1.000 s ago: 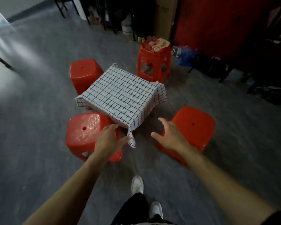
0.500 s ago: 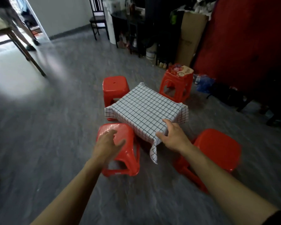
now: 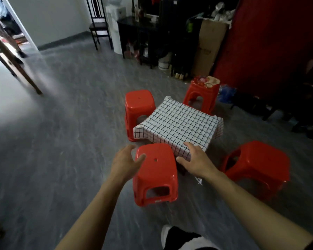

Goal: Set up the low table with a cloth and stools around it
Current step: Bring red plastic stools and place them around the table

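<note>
Our left hand (image 3: 124,162) and right hand (image 3: 194,160) hover spread, gripping nothing, either side of the near stool (image 3: 155,173); we should grasp both edges evenly and square it against the checked cloth (image 3: 179,123).

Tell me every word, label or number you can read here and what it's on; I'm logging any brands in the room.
None can be read.
Cardboard box: a dark mark on its side, too blurred to read.
Nearest red stool: a small mark on its lower front edge, too small to read.
</note>
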Demonstrator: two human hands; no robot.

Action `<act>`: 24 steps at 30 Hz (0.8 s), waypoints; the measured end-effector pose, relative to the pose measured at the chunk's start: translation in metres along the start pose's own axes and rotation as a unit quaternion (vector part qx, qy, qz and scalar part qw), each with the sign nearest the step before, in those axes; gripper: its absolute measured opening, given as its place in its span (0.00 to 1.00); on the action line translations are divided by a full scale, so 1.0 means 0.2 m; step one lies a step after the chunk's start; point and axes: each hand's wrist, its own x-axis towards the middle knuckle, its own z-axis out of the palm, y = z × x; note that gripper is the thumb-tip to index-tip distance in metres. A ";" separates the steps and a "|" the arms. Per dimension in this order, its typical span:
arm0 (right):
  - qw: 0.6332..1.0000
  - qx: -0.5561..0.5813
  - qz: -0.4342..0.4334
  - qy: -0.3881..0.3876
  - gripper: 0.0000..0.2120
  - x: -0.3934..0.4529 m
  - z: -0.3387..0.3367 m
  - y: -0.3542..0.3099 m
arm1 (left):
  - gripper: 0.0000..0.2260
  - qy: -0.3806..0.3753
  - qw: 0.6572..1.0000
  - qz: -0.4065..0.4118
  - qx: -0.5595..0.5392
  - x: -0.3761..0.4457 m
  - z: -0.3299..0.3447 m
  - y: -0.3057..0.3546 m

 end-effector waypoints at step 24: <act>0.985 0.028 0.150 0.075 0.35 1.22 0.45 -0.88 | 0.21 -0.177 0.970 0.153 0.068 1.64 -0.31 -0.47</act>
